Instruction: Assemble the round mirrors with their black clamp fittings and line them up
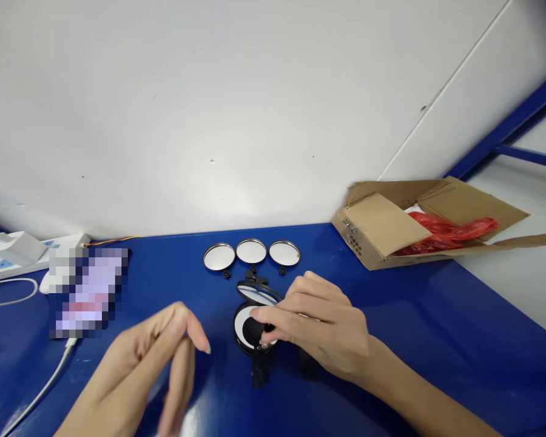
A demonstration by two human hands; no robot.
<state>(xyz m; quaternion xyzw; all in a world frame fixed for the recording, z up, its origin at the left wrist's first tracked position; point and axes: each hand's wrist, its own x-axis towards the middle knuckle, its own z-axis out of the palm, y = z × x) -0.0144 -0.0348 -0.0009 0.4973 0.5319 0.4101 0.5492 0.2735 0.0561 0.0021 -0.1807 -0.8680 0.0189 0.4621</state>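
One blue workbench point(418, 340) carries everything in front of you, and nothing on it gives a legible brand. The printed marks on the side of the cardboard carton point(382, 224) at upper right are too small to read. That carton sits open, with a red plastic bag point(450, 230) inside it. At far left lie a white power strip point(18, 258) and a pixelated flat object point(88, 291), with a white cable point(40, 388) running from it to the lower left.

Your left hand point(141, 364) hovers at lower left, its fingers loosely together, empty and apart from everything. Your right hand point(318, 328) reaches in from lower right — its curled fingers point(273, 315) close around the black knob point(253, 331) of the mirror assembly point(248, 328). That assembly sits at centre frame, its black stem point(260, 367) pointing toward you. Above it, three steel-rimmed round mirrors point(251, 250) lie in a row, with small black fittings point(253, 269) just below them.
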